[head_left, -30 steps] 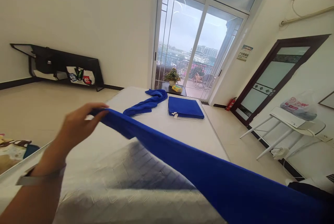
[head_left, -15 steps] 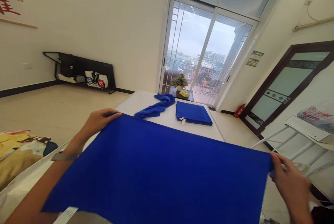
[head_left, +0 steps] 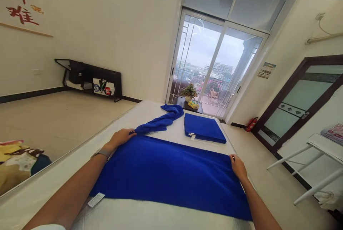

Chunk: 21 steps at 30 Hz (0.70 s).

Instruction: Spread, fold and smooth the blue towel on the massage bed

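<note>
A blue towel [head_left: 171,172] is spread out between my hands, its near part lying on the white, plastic-covered surface [head_left: 139,215]. My left hand [head_left: 122,138] pinches its far left corner, and my right hand [head_left: 238,166] pinches the far right corner. A white label [head_left: 96,199] sticks out at the near left corner. Just beyond my left hand lies a bunched, twisted blue towel [head_left: 160,121]. To its right sits a neat stack of folded blue towels [head_left: 205,128] with white tags showing.
A patterned yellow cloth heap [head_left: 23,162] is at the left edge. Past the far end stand a potted plant [head_left: 189,91] and a yellow packet [head_left: 193,105] on a dark table. A white stool [head_left: 318,151] and a fire extinguisher [head_left: 251,124] are at the right.
Both hands have moved forward and down with the towel, bringing it from raised in front of me onto the white surface. My right hand has come inward to the left.
</note>
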Each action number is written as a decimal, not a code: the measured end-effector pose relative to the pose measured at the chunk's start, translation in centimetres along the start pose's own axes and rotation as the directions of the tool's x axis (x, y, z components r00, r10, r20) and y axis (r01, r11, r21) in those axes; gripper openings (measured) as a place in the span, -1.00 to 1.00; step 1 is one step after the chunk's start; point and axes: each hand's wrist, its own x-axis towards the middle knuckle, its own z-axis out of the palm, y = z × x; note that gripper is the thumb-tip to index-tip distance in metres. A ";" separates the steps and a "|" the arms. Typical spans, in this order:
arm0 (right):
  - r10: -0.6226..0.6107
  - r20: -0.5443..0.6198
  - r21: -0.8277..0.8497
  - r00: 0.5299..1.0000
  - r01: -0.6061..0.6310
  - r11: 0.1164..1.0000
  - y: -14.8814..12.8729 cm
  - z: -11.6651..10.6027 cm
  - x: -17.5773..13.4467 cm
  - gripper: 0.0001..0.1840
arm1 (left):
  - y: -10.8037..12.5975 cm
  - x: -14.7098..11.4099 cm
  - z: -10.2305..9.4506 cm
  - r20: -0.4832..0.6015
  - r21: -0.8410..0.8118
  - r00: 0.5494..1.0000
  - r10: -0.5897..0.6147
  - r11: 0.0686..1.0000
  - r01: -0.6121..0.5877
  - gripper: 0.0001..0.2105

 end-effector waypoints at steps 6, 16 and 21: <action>0.064 0.066 -0.054 0.996 -0.060 0.997 -0.8 1.7 1.8 -0.55 | 0.1 0.9 -0.4 -0.021 0.140 1.000 -0.021 0.990 0.024 -0.51; -0.237 -0.094 -0.153 0.967 0.221 0.963 -1.8 -0.2 -6.8 -0.52 | 4.7 2.7 -0.2 -0.055 0.180 0.998 -0.013 0.983 0.022 -0.45; -0.200 -0.004 -0.004 0.980 0.200 0.980 0.6 -0.6 -13.6 -0.40 | 3.9 4.7 0.6 -0.203 0.215 0.967 -0.155 0.956 0.199 -0.55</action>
